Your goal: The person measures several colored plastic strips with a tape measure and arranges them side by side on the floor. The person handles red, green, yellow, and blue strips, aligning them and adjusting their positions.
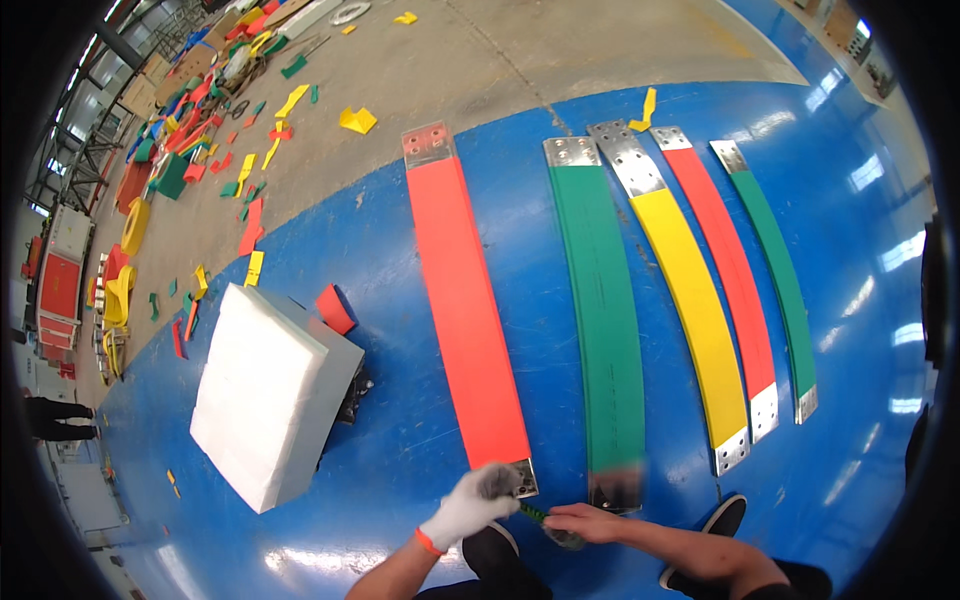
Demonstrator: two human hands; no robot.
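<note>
5 sleeved metal bars lying on the blue floor point(560, 300), we are gripping the red bar's point(465, 310) near end with our gloved left hand point(468, 512), closing our bare right hand point(585, 522) around a green tool point(533, 513) by the green bar point(605, 320).

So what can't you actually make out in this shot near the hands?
Head view only:
- Small green tool between the hands: mostly covered by the gloved left hand and bare right hand.
- Near end of the green bar: motion-blurred.
- Dark thing beside the white block: hidden behind it.

Across the glossy blue floor point(560, 260) are lying red point(465, 320), green point(605, 320), yellow point(690, 300) strips; a white block point(255, 395) is sitting lower left.
</note>
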